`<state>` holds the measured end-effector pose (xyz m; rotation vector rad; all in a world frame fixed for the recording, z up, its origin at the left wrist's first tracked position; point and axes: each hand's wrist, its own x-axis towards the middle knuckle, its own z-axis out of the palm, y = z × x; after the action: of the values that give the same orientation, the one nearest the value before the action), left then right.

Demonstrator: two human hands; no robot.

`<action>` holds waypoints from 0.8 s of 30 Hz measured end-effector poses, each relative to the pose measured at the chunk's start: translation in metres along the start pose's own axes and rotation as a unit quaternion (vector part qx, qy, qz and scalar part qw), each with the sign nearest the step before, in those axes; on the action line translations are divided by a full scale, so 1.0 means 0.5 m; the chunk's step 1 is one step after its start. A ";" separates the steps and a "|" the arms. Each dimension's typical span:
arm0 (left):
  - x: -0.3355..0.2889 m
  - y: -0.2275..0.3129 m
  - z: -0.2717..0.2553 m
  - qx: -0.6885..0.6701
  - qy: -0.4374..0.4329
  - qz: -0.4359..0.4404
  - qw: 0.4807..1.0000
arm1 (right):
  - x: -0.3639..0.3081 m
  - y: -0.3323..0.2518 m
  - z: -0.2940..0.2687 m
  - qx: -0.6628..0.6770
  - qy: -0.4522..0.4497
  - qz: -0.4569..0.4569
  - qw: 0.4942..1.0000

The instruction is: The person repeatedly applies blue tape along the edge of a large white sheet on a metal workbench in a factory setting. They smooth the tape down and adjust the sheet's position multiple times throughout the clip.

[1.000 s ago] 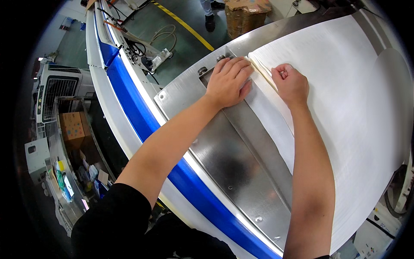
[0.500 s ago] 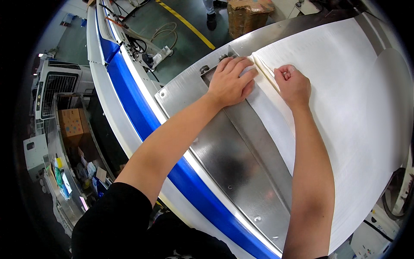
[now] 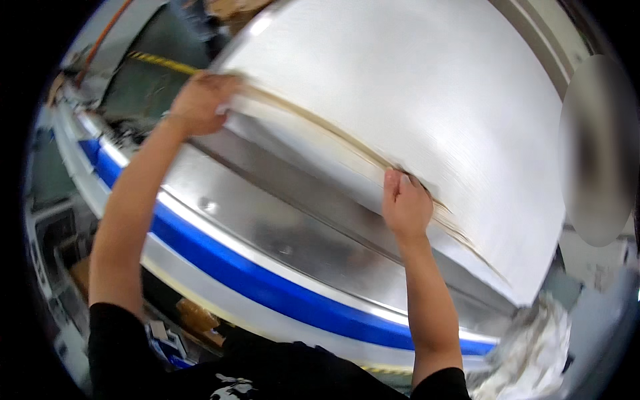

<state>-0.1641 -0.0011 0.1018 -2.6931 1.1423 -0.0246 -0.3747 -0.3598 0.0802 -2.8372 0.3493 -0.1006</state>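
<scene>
Your left hand [image 3: 200, 101] clasped the far corner of the white paper stack [image 3: 427, 127], while your right hand [image 3: 405, 208] pinched its near edge, on the steel table [image 3: 280, 233] with the blue-striped rim [image 3: 267, 283]. Lifting both grips evenly would likely have kept the sheets aligned. The stack's gripped edge ran from upper left to lower right.

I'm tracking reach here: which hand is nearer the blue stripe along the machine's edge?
Right. The right hand grips the white sheet stack's edge, nearer the blue stripe. The left hand holds the stack's far corner, farther up.
</scene>
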 end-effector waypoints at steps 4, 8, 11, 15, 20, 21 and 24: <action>0.093 0.059 -0.072 0.022 -0.186 -0.035 0.982 | -0.157 0.324 -0.093 -0.105 0.003 0.100 0.989; 0.151 0.126 -0.046 0.127 -0.260 -0.040 0.956 | -0.318 0.611 -0.189 -0.164 0.016 0.199 0.966; 0.130 0.059 0.081 0.119 -0.096 0.049 0.987 | -0.395 0.794 -0.244 -0.210 0.014 0.229 0.950; 0.125 -0.014 0.122 0.183 -0.121 -0.075 0.973 | -0.430 0.911 -0.313 -0.224 -0.058 0.282 0.931; 0.102 -0.134 0.166 0.142 -0.113 -0.145 0.973 | -0.525 1.130 -0.368 -0.320 -0.168 0.317 0.877; 0.122 -0.056 0.171 0.091 -0.125 -0.168 0.974 | -0.572 1.180 -0.415 -0.352 -0.217 0.320 0.852; 0.096 -0.084 0.213 0.071 -0.105 -0.136 0.983 | -0.633 1.305 -0.478 -0.293 -0.273 0.341 0.851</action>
<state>-0.0903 0.0136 0.0033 -2.6277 0.6814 0.1262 -0.8544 -0.9529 0.1133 -2.8849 1.4008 1.0976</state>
